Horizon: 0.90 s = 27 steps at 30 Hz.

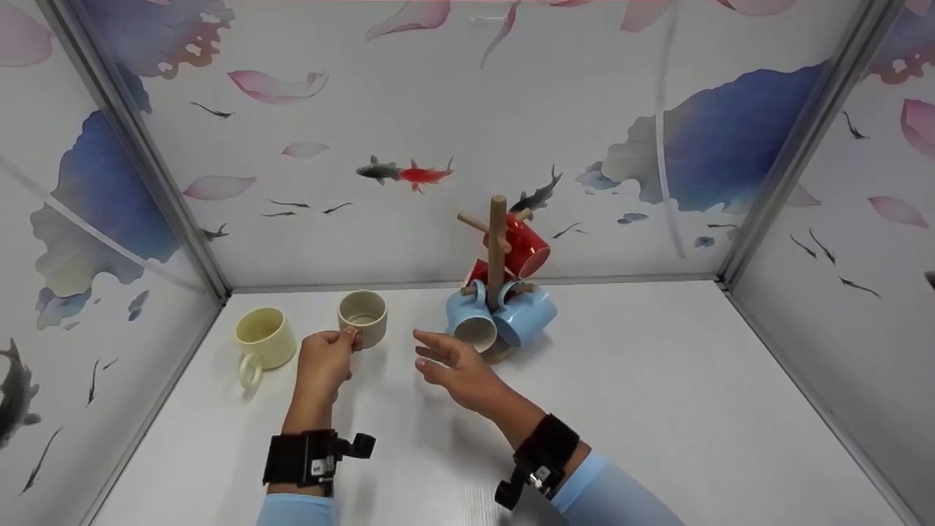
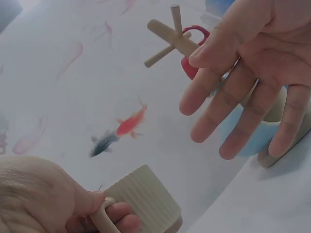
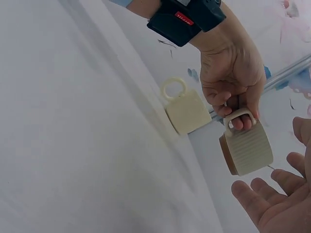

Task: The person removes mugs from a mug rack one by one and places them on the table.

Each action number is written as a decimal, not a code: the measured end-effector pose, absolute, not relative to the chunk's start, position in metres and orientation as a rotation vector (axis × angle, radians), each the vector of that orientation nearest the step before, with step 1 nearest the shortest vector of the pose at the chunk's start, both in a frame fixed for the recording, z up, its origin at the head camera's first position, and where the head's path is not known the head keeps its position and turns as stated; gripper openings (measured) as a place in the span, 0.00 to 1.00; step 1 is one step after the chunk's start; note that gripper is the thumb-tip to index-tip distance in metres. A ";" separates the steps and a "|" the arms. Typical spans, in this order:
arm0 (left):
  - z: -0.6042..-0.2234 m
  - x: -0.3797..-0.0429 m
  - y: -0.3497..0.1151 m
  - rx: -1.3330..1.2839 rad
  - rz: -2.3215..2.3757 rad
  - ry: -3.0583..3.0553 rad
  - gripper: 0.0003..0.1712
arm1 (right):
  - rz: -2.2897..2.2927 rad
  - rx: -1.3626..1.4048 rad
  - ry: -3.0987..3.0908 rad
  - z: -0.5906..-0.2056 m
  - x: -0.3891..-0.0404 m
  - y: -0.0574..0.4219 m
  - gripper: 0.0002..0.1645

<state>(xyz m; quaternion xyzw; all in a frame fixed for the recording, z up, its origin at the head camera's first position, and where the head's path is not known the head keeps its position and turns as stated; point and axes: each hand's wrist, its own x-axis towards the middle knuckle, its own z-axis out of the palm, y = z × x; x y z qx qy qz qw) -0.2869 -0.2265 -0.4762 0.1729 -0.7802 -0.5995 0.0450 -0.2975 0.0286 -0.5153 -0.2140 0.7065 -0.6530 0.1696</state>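
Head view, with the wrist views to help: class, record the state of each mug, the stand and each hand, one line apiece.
Ribbed beige mug: raised
Smooth pale-yellow mug: upright on the white table
Left glossy light-blue mug: hanging, tilted
Right glossy light-blue mug: hanging, tilted
Upper glossy red mug: hanging, tilted
Lower red mug: mostly hidden
Brown wooden stand: upright
Left hand: gripping the beige mug's handle
Right hand: holding nothing

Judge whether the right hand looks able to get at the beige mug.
Likely yes: the right hand is empty and open beside the beige mug, with nothing visible between them; the left hand grips the handle, leaving that side free.
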 end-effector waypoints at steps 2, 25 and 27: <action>-0.481 -0.288 -0.233 0.551 -1.837 -2.373 0.22 | -1.841 -0.607 2.015 -0.518 -0.298 0.024 0.35; -0.520 -0.293 -0.272 0.776 -1.889 -2.248 0.23 | -1.769 -0.605 1.889 -0.537 -0.299 -0.008 0.35; -0.521 -0.293 -0.273 0.782 -1.895 -2.253 0.23 | -1.764 -0.603 1.883 -0.538 -0.298 -0.008 0.36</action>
